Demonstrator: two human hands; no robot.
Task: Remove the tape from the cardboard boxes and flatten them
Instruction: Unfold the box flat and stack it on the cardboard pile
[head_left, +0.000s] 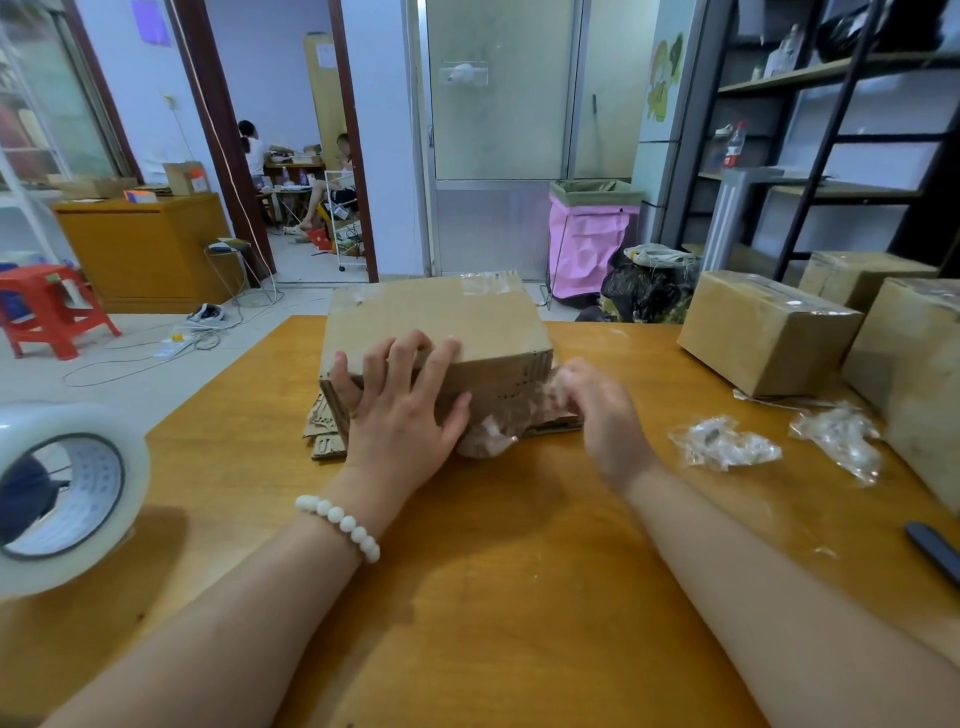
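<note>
A worn, tape-patched box (441, 317) sits mid-table (519, 597) on flattened cardboard (324, 431), with bare tabletop nearer the person. The left hand (400, 415) presses its near edge, fingers spread. The blurred right hand (602, 415) meets loose tape (488, 436); its grip is unclear. Three sealed boxes (763, 332) (862, 275) (919, 374) crowd the right edge near two tape wads (722, 441) (836, 436). One roll (67, 493) stands at the left.

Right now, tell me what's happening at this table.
A person presses the left hand on a cardboard box to steady it, while the blurred right hand works at clear tape bunched at its near corner, apparently peeling it. The box sits on flattened cardboard. Two crumpled tape wads lie to the right, beside more taped boxes.
</note>
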